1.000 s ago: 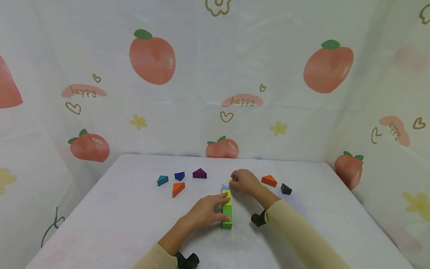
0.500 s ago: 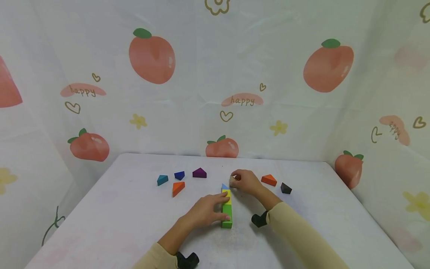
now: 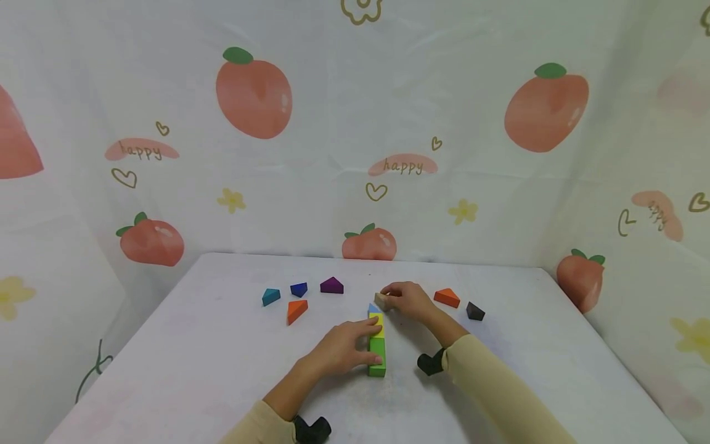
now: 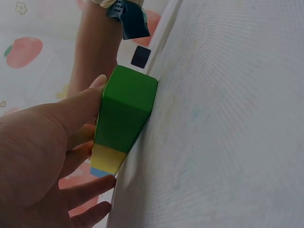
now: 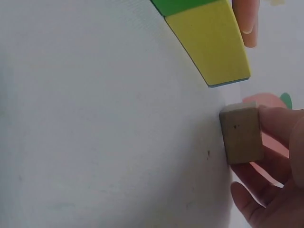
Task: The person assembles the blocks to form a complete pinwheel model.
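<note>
In the head view a row stands mid-table: a green block [image 3: 377,357], a yellow block [image 3: 379,329] behind it and a light blue pointed block [image 3: 373,308] at the far end. My left hand [image 3: 341,347] rests along this row, thumb on the green block and fingers over the yellow one. Just beyond the row's far end, my right hand [image 3: 408,301] pinches a small plain wooden block [image 5: 242,135] between thumb and fingers. In the right wrist view the wooden block is low at the table surface, apart from the yellow block [image 5: 211,45].
Left of the row lie a teal block [image 3: 270,297], a dark blue block [image 3: 299,289], an orange triangle [image 3: 296,311] and a purple triangle [image 3: 331,285]. To the right are another orange triangle [image 3: 447,298] and a black block [image 3: 475,311]. A printed cloth hangs behind the table.
The wooden block, mostly hidden by the right fingers at first, now shows beside them, close to the row's far end. The left hand stays on the row.
</note>
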### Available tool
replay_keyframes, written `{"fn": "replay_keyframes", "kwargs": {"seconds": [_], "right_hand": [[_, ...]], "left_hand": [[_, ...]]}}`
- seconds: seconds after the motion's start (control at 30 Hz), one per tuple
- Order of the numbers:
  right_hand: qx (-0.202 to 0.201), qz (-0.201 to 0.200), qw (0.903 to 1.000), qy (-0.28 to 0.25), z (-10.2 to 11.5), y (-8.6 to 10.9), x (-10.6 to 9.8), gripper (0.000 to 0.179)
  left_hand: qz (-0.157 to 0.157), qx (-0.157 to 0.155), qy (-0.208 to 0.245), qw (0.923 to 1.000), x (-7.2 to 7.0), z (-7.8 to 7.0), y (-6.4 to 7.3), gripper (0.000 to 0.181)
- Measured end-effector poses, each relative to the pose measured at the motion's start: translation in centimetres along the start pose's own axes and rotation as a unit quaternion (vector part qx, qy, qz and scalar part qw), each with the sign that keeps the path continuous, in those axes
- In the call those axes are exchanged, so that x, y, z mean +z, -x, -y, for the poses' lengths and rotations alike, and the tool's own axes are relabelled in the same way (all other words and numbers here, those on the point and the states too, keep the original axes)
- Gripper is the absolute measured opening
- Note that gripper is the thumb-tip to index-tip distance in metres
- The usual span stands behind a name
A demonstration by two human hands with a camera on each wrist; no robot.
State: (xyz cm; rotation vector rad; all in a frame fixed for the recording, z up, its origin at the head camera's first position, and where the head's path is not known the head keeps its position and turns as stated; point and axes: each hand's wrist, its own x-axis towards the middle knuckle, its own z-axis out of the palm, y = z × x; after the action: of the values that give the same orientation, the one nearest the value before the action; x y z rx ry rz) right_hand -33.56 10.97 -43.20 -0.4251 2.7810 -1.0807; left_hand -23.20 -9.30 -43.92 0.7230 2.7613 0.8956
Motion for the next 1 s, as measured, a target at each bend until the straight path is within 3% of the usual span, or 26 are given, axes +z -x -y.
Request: {"fn": "replay_keyframes", "kwargs": {"seconds": [0.6, 1.0], "right_hand": [[0.014, 0.022, 0.9992, -0.031, -0.28, 0.57, 0.42, 0.02], [-0.008, 0.045, 0.9979, -0.045, -0.47, 0.9, 0.47, 0.021]], "left_hand": [[0.006, -0.004, -0.002, 1.0, -0.01, -0.06, -0.12, 0.065], [0.005, 0.003, -0.004, 1.0, 0.02, 0.2, -0.23, 0.066]]}}
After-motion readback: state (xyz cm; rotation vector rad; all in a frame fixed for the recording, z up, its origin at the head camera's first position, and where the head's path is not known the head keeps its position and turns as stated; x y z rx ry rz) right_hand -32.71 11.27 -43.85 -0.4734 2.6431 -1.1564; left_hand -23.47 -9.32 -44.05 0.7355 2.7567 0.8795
